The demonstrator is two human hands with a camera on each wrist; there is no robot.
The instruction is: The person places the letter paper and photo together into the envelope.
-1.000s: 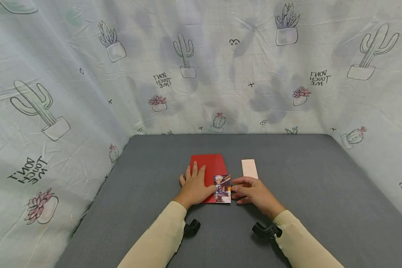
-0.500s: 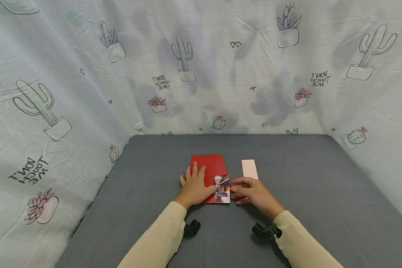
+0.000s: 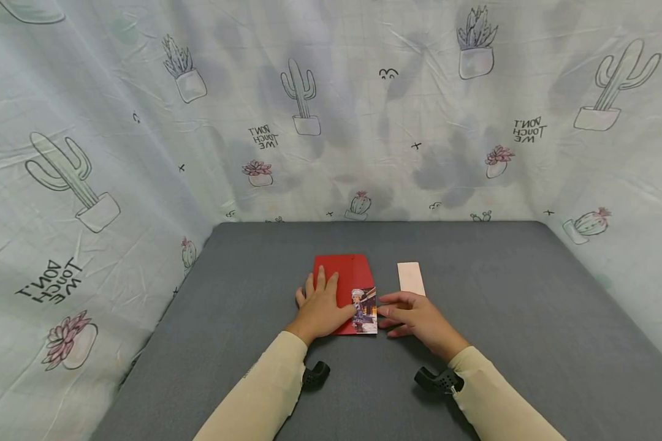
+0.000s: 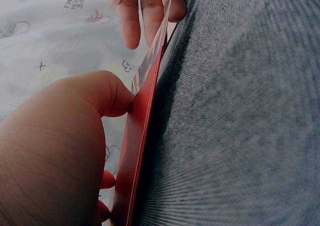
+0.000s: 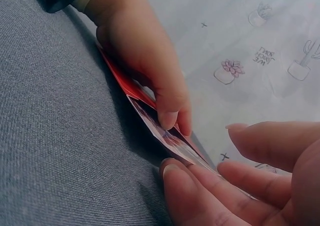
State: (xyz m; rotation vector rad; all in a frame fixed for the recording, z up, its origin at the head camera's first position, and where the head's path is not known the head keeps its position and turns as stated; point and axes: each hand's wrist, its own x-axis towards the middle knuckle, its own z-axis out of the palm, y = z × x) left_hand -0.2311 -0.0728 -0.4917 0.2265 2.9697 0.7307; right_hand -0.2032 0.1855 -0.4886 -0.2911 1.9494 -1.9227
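A red folder or envelope [image 3: 353, 269] lies on the grey table. Over its lower right part sits a small printed picture card [image 3: 365, 312] showing a figure in a white cap. My left hand [image 3: 321, 309] rests on the red piece with fingers spread, its thumb pressing the card's left edge. In the left wrist view the card [image 4: 150, 61] rises away from the red sheet towards the right hand. My right hand [image 3: 416, 318] is at the card's right edge, fingers loosely bent and touching that edge. Whether the card's left edge is tucked in or lies on top, I cannot tell.
A pale pink rectangular card or slip [image 3: 411, 278] lies just beyond the right hand. Behind the grey table [image 3: 276, 263] hangs a white curtain [image 3: 342, 110] printed with cacti. Black wrist cameras [image 3: 440, 380] sit below both hands.
The card's right edge has shifted slightly left, so its visible part looks narrower. My right hand has moved a little left with it. My left hand has stayed in place.
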